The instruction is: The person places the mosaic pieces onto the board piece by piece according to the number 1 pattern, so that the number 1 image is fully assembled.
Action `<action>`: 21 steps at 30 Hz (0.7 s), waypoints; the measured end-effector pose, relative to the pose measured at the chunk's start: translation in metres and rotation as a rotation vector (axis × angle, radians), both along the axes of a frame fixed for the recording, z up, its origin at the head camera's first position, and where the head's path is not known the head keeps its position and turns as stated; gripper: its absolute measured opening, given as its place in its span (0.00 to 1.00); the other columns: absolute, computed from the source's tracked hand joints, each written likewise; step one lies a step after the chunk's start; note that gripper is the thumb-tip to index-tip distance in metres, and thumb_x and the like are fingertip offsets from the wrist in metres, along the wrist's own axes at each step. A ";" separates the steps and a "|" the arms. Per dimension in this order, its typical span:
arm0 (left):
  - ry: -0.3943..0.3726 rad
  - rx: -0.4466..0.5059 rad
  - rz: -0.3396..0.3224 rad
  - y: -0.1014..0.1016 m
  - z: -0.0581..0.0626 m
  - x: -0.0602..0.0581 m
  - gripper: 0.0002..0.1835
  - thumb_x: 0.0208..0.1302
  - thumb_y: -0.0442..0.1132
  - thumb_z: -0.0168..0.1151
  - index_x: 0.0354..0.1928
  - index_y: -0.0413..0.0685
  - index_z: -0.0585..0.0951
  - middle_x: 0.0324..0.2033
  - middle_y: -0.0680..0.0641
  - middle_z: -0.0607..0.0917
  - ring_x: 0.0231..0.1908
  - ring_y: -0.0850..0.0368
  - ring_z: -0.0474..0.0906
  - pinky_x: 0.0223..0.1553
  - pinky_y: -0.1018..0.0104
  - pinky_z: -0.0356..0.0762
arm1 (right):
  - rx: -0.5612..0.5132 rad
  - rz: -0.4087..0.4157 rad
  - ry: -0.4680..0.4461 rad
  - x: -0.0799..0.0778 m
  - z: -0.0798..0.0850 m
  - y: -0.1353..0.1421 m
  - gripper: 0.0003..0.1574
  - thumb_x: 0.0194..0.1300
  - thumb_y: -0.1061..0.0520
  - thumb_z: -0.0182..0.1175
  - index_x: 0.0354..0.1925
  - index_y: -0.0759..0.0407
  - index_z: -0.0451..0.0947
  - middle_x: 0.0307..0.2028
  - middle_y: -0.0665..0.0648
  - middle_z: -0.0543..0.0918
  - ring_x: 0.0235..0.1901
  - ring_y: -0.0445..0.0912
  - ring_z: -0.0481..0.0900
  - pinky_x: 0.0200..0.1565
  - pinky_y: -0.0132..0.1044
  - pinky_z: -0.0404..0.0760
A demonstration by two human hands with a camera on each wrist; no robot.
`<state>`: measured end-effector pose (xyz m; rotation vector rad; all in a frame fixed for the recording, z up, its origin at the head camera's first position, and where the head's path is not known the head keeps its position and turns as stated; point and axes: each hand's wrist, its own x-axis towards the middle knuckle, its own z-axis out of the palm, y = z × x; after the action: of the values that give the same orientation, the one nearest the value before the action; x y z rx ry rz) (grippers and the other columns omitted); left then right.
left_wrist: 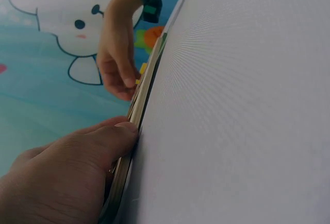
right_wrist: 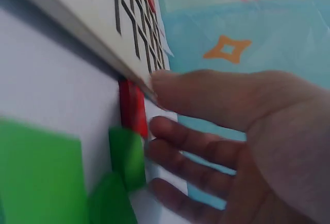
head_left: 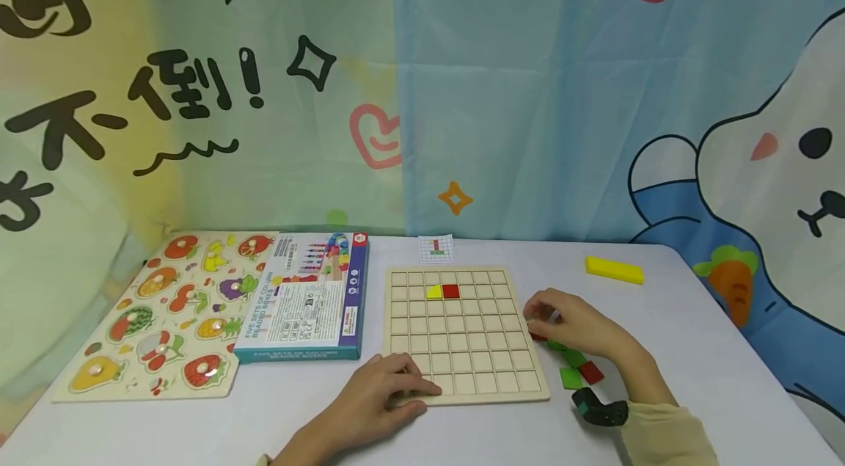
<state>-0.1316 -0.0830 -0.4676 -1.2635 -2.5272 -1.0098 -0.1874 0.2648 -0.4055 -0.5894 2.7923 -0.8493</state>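
A square wooden grid board (head_left: 487, 343) lies on the table, with a yellow tile (head_left: 433, 292) and a red tile (head_left: 450, 291) side by side in an upper row. My left hand (head_left: 386, 392) rests at its near left corner, fingers over the top and thumb by the front edge. Beside the right edge, my right hand (head_left: 577, 321) hovers low over loose tiles, thumb and fingers apart. In the right wrist view, another red tile (right_wrist: 133, 109) lies by the board's side below the thumb, and green tiles (right_wrist: 41, 170) lie nearer the camera.
Behind the grid board lies a small card (head_left: 436, 249) printed with a coloured grid pattern. A yellow bar (head_left: 614, 270) is at the back right. To the left are a boxed toy (head_left: 297, 312) and a fruit puzzle board (head_left: 168, 337). A printed curtain (head_left: 488, 99) hangs behind the table.
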 end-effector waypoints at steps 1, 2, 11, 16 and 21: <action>0.001 0.001 -0.001 0.000 0.001 0.000 0.12 0.60 0.47 0.64 0.46 0.70 0.83 0.38 0.67 0.77 0.32 0.74 0.66 0.36 0.78 0.58 | 0.009 0.005 -0.015 0.000 0.000 0.003 0.12 0.62 0.53 0.62 0.42 0.56 0.76 0.39 0.49 0.78 0.40 0.43 0.73 0.43 0.34 0.75; 0.002 0.003 -0.002 0.000 0.001 0.000 0.12 0.60 0.47 0.64 0.46 0.70 0.83 0.38 0.67 0.77 0.32 0.74 0.66 0.36 0.78 0.58 | 0.020 0.009 -0.031 0.001 0.000 0.006 0.13 0.61 0.52 0.63 0.43 0.55 0.76 0.39 0.50 0.78 0.40 0.43 0.73 0.43 0.35 0.75; -0.013 -0.008 0.007 0.001 -0.001 0.002 0.12 0.60 0.48 0.63 0.46 0.71 0.83 0.37 0.68 0.77 0.31 0.74 0.65 0.36 0.79 0.57 | 0.066 0.001 -0.095 0.002 -0.004 0.012 0.19 0.54 0.49 0.68 0.42 0.53 0.75 0.37 0.49 0.75 0.39 0.44 0.70 0.42 0.35 0.72; -0.011 -0.014 0.012 0.001 -0.002 0.001 0.12 0.60 0.49 0.64 0.46 0.71 0.83 0.38 0.69 0.76 0.31 0.75 0.65 0.36 0.79 0.57 | 0.072 -0.005 -0.049 0.001 -0.006 0.011 0.16 0.54 0.51 0.69 0.38 0.53 0.75 0.34 0.49 0.75 0.36 0.42 0.70 0.40 0.33 0.72; 0.012 -0.010 0.000 0.000 -0.003 -0.001 0.12 0.61 0.48 0.63 0.46 0.70 0.83 0.38 0.67 0.77 0.31 0.74 0.64 0.35 0.78 0.58 | 0.084 0.008 -0.006 -0.001 -0.007 0.013 0.14 0.56 0.50 0.68 0.37 0.52 0.75 0.33 0.48 0.75 0.36 0.42 0.70 0.39 0.32 0.71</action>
<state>-0.1323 -0.0829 -0.4703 -1.2680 -2.5260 -0.9882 -0.1882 0.2779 -0.4125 -0.5827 2.8020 -0.7275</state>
